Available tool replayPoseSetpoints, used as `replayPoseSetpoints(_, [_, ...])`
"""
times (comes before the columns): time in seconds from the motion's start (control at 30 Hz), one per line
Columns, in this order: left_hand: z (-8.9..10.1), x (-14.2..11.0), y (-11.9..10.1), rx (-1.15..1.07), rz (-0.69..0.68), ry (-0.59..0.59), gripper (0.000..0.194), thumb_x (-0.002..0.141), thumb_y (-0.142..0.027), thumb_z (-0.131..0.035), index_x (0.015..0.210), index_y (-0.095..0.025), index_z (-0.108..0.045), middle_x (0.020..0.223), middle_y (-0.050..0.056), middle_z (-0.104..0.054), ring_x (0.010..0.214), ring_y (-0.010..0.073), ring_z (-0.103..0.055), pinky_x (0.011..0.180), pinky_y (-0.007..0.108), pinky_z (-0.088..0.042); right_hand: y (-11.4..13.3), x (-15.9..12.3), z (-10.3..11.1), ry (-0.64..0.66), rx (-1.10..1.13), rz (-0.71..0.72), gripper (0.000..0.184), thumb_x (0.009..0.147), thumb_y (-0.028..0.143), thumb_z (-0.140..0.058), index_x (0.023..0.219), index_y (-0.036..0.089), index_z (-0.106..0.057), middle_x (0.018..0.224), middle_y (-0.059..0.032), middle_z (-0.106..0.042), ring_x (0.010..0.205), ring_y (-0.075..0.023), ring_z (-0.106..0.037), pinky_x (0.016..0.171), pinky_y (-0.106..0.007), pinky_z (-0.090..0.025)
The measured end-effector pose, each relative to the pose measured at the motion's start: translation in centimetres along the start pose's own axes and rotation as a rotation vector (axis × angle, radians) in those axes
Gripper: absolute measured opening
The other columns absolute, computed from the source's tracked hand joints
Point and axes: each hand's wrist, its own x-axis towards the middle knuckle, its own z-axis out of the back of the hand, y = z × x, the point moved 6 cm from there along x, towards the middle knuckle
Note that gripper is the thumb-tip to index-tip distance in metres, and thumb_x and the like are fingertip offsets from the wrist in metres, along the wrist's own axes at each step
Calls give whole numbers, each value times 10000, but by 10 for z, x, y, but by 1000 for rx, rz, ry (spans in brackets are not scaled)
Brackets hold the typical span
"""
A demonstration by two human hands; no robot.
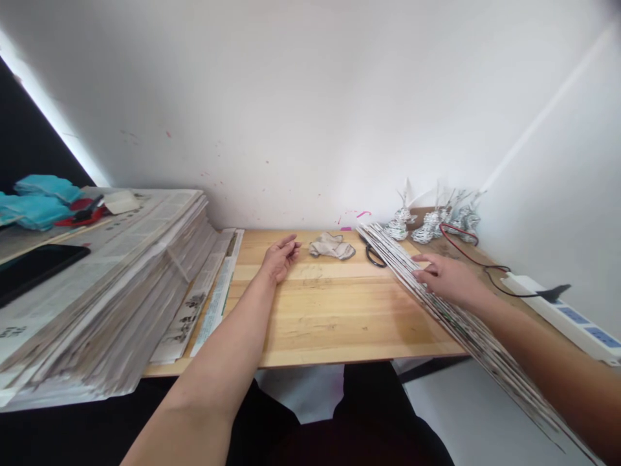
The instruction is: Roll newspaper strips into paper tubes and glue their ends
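Paper-rod bundle (458, 322): rolled newsprint, aslant on R side of worktop (315, 323), near end overhanging front edge.
R hand (449, 279): over bundle, approx. mid-length; fingers part-bent; grip on a rod: cannot tell.
L hand (280, 260): above worktop, L of crumpled beige cloth (332, 246); fingers loosely curled, nothing held.
Handling (judged): best to pinch one rod w/ thumb + index, draw out lengthwise, not up across the rest; light pressure, rolled newsprint being prob. easy to dent or kink; L hand free for steadying.
In the way: blk-handled scissors (375, 255), just beside bundle, partly hidden; woven-paper pcs (427, 229) near far end, by wall; red/blk cable (458, 247) + wht power strip (565, 317), R of bundle, poss. snag.
L side: tall newspaper stack (160, 291), w/ blk phone (43, 266) + blue packets (46, 191) on top; loose newsprint strips (196, 310) alongside.
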Motion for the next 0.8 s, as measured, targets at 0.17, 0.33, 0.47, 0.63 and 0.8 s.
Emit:
replayPoseSetpoints(0.17, [1,1,-1,-5,-5,-3,225,841,-19,-562,1027,-92,-664,745,52,-675,542,49,-587,550,145,-502,-27,17,10,-128,-285,12,441,823,356,-544,1212,157,-603,902,-89,-737,845,-264,-679,717,-341,-460])
replayPoseSetpoints(0.33, [2,0,-3,-11,-11,-3,206,857,-17,-533,995,-98,-663,735,45,-672,555,48,-601,551,135,-508,-22,14,1,-176,-274,65,420,828,345,-519,1185,147,-617,974,-96,-730,888,-252,-665,726,-322,-453])
replayPoseSetpoints(0.47, [1,-1,-3,-18,-7,-4,195,854,-18,-539,977,-99,-667,725,46,-671,551,51,-601,551,139,-514,-9,-10,13,-251,-228,67,278,836,405,-513,895,202,-694,810,-54,-721,769,-231,-649,649,-304,-423])
replayPoseSetpoints(0.63, [1,0,-3,-23,-10,-3,194,855,-17,-538,971,-99,-670,726,55,-676,553,56,-603,543,141,-515,37,-87,-12,-6,-6,224,318,880,453,-480,723,209,-611,653,-18,-635,639,-173,-577,613,-274,-400])
replayPoseSetpoints(0.8, [2,-1,-4,-16,-15,-4,200,857,-12,-531,969,-103,-668,723,52,-674,563,60,-609,543,139,-512,34,-174,-96,520,219,231,343,934,395,-395,737,198,-595,679,-16,-635,628,-147,-566,588,-244,-388])
